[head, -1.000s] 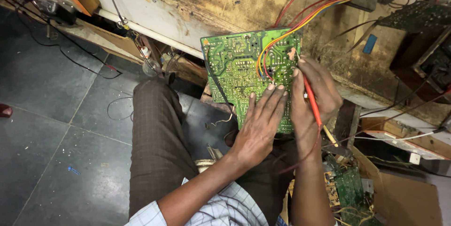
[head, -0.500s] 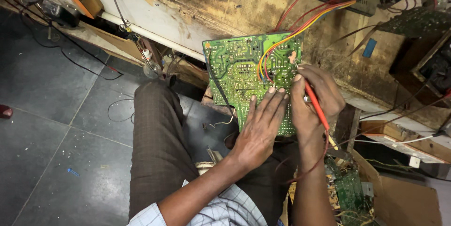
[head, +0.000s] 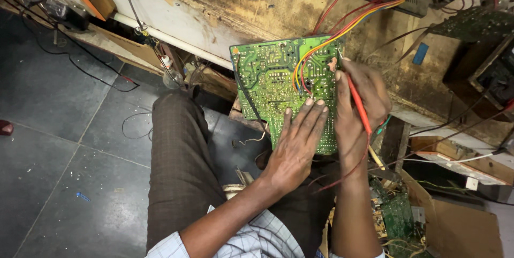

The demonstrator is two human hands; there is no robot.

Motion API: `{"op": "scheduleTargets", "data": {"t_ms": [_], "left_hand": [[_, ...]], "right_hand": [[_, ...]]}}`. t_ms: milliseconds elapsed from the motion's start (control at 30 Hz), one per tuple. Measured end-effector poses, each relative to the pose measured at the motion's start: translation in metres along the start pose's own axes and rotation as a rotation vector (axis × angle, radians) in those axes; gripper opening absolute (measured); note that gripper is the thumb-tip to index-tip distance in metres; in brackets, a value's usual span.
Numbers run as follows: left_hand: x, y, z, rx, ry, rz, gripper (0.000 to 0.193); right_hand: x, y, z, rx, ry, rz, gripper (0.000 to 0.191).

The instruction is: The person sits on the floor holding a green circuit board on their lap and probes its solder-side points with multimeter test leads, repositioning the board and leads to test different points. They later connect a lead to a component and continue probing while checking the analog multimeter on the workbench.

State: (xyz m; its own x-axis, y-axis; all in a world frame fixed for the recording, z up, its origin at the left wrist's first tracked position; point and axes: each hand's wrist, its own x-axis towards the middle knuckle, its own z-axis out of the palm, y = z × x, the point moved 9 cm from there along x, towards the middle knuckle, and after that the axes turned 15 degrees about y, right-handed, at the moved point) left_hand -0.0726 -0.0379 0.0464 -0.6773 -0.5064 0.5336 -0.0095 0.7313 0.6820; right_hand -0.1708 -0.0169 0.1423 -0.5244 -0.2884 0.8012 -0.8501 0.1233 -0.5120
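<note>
A green circuit board (head: 278,84) leans solder side up against the near edge of the worn wooden bench (head: 257,6), over the person's lap. The left hand (head: 294,151) lies flat on it, grip spread. The right hand (head: 358,102) pinches a red probe (head: 357,102) (tip on the board).

Circuit board (head: 278,84) lies over the lap, before the workbench (head: 257,6) — cardboard box (head: 455,226) to its right.
</note>
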Motion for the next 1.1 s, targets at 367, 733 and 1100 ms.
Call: {"op": "scheduleTargets", "data": {"t_ms": [367,733,1100], "left_hand": [[0.001,0.0,-0.002,0.001,-0.003,-0.001,0.091],[0.001,-0.001,0.0,-0.007,-0.022,-0.019,0.093],[0.001,0.0,-0.001,-0.009,-0.023,-0.002,0.093]], "right_hand": [[0.0,-0.005,0.002,-0.046,-0.013,-0.035,0.013],[-0.001,-0.006,0.004,-0.05,-0.003,-0.065,0.015],[-0.005,0.007,-0.003,-0.017,-0.064,-0.025,0.01]]}}
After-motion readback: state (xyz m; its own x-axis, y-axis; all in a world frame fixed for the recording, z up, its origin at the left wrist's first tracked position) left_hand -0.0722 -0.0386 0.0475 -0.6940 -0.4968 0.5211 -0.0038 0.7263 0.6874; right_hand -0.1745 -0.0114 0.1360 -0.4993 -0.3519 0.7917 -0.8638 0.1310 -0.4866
